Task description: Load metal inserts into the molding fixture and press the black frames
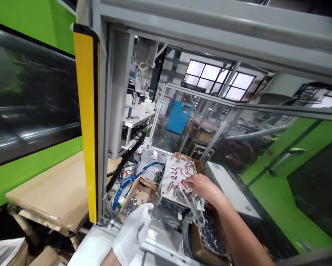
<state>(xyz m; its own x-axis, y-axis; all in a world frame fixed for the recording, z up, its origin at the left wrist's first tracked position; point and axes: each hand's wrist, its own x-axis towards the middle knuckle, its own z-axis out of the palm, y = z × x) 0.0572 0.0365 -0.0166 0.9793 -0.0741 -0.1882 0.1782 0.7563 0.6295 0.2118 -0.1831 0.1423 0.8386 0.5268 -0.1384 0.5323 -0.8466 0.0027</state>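
My left hand [133, 232], in a white glove, hovers at the near edge of a cardboard box [154, 197] with small metal parts [132, 203] in it. Its fingers are curled towards the thumb, and whatever they may hold is hidden. My bare right hand [199, 185] reaches over a pale metal fixture plate [166, 187] fitted with several red-ringed pins and clear air tubes [192, 207]. There the fingertips pinch together close to one of the pins. Anything between them is too small to make out.
A second cardboard box [197, 244] of metal rings stands under my right forearm. Blue hoses [127, 181] run left of the plate. A yellow upright guard [85, 122] and grey frame edge the opening. Clear panels enclose the back. A wooden table [52, 188] stands outside, left.
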